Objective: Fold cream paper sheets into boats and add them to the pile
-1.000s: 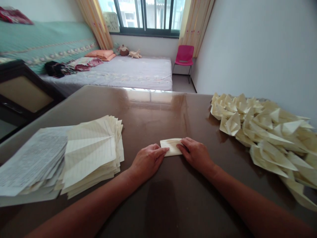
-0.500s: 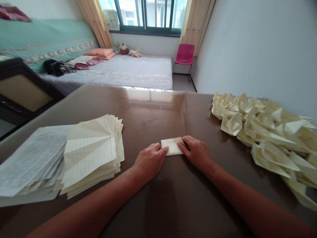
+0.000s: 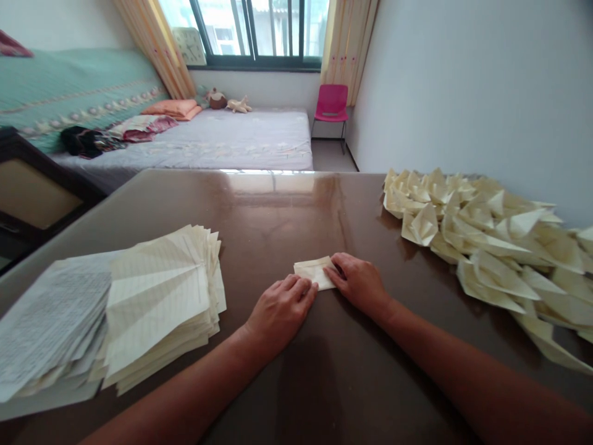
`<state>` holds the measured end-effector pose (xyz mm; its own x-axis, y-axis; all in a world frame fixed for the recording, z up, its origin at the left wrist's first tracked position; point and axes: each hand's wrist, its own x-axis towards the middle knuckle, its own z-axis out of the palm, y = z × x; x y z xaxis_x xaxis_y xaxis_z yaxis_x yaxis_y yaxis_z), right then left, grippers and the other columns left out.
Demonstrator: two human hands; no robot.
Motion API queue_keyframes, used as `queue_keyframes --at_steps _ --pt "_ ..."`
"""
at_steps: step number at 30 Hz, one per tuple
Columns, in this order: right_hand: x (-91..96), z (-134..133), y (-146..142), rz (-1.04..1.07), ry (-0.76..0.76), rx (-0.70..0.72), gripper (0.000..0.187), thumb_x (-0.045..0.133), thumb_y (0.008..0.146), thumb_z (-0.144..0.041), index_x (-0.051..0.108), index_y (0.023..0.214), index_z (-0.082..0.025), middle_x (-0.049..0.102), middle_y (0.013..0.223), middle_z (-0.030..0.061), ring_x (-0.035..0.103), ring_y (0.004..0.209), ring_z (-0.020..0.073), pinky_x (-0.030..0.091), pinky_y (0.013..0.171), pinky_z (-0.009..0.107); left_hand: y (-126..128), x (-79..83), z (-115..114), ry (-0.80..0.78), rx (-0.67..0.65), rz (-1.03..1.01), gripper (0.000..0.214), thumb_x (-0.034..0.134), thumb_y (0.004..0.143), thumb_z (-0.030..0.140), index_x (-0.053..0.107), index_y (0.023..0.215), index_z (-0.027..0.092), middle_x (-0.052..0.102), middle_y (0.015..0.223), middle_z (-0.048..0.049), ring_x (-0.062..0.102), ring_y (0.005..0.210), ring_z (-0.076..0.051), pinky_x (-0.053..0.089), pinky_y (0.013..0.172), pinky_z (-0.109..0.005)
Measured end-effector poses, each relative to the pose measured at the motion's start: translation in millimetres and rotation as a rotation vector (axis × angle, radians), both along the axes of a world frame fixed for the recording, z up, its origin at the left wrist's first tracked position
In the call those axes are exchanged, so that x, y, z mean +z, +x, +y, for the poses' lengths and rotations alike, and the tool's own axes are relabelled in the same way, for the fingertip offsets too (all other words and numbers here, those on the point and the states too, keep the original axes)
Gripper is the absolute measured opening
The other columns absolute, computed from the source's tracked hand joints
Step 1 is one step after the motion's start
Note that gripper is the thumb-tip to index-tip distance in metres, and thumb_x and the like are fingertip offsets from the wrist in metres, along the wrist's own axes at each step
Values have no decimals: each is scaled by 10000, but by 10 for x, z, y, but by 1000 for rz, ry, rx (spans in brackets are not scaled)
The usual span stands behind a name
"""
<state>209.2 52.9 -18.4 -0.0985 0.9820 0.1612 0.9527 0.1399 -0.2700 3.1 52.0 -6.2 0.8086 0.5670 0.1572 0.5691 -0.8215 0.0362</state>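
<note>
A small folded sheet of cream paper (image 3: 311, 269) lies flat on the brown table, between both hands. My left hand (image 3: 281, 309) is closed, its fingertips and thumb pressed on the paper's near left edge. At the right end of the same sheet, my right hand (image 3: 357, 278) pinches it between thumb and fingers. To the left is a stack of lined cream paper (image 3: 160, 296), its top sheet creased. Folded paper boats (image 3: 491, 228) form a big heap along the right side.
Printed sheets (image 3: 55, 321) lie beside the cream stack at the far left. The glossy brown table (image 3: 259, 228) reaches back toward a bed (image 3: 259, 136). Behind it stand a pink chair (image 3: 332, 105) and a window. A dark cabinet (image 3: 41, 185) is at the left.
My left hand has slid along the paper's near edge toward my right hand. The right hand keeps its hold. The whole view has shifted slightly with the head.
</note>
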Motion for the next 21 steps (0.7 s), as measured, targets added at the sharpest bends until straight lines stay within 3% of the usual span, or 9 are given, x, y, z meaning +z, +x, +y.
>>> queue_keyframes --at_steps 3,6,9,12,14,15,18,21 --pt "-29 8 7 23 -5 -2 231 453 915 -406 577 847 -223 655 826 7 572 668 147 278 551 266 14 -10 -35 14 7 50 330 387 949 166 524 1249 139 600 1120 -99 533 1043 -219 487 899 -354" --pt "-47 23 31 88 11 -15 240 476 912 -411 578 1015 -220 667 875 15 586 665 150 346 573 263 32 -12 -61 22 -1 76 333 407 937 153 527 1245 111 587 1146 -114 527 1061 -236 483 924 -376" --pt "19 -5 37 82 142 58 385 497 915 -394 518 1239 -186 642 1102 87 605 883 192 435 729 289 45 -6 -75 16 11 91 341 425 928 151 521 1252 101 580 1142 -118 521 1066 -243 494 907 -379" --pt "132 -145 -19 -71 246 245 339 462 943 -320 557 1250 -213 581 1271 99 524 1112 237 405 910 369 49 3 -73 -5 27 96 328 471 916 167 535 1234 121 582 1122 -100 524 1049 -234 500 903 -368" --pt "171 -286 -82 -153 184 426 356 468 941 -368 572 1245 -216 594 1278 82 521 1135 232 404 921 381 47 7 -65 -24 29 101 319 513 902 194 551 1213 131 584 1117 -86 526 1039 -229 498 914 -364" --pt "172 -357 -113 -178 159 445 463 486 919 -447 550 1278 -161 583 1298 108 501 1172 249 398 942 392 44 8 -60 -31 26 104 324 525 898 206 551 1213 133 584 1120 -81 526 1039 -227 497 919 -362" --pt "132 -517 -173 -252 109 416 743 498 843 -617 514 1306 -36 505 1369 197 424 1272 310 370 989 435 33 11 -59 -24 17 114 356 511 908 214 525 1252 127 580 1155 -82 518 1068 -229 493 926 -361" --pt "108 -578 -184 -315 65 365 783 503 829 -637 511 1309 -18 470 1387 228 412 1284 338 372 975 477 22 20 -89 15 24 133 371 498 912 203 510 1274 121 573 1195 -90 512 1099 -241 496 907 -373"
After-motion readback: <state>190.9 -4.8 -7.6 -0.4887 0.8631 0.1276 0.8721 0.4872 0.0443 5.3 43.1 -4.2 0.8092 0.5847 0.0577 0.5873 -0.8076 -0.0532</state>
